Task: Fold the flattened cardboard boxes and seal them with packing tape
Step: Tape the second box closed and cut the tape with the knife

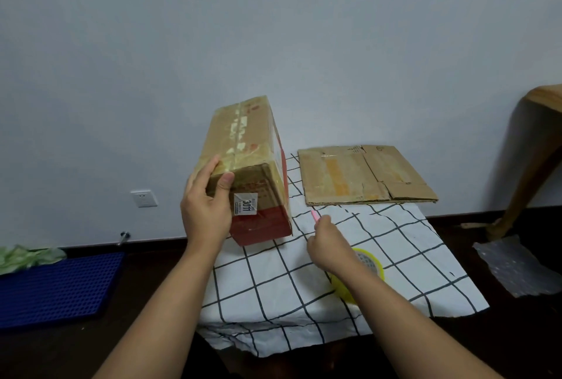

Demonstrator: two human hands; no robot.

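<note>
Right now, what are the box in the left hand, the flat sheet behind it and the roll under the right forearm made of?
Box: brown cardboard, glossy clear tape strips along its seam, a white label.
Flat sheet: creased matte cardboard, with shiny tape remnants.
Roll: looks like clear packing tape with a yellowish tint; core unclear.

Brown box (243, 147) with a red base; brown flat cardboard (362, 175); white cloth (273, 293) with a black grid; yellow tape (365, 272); blue mat (57, 287); pink tool (315, 215).
</note>
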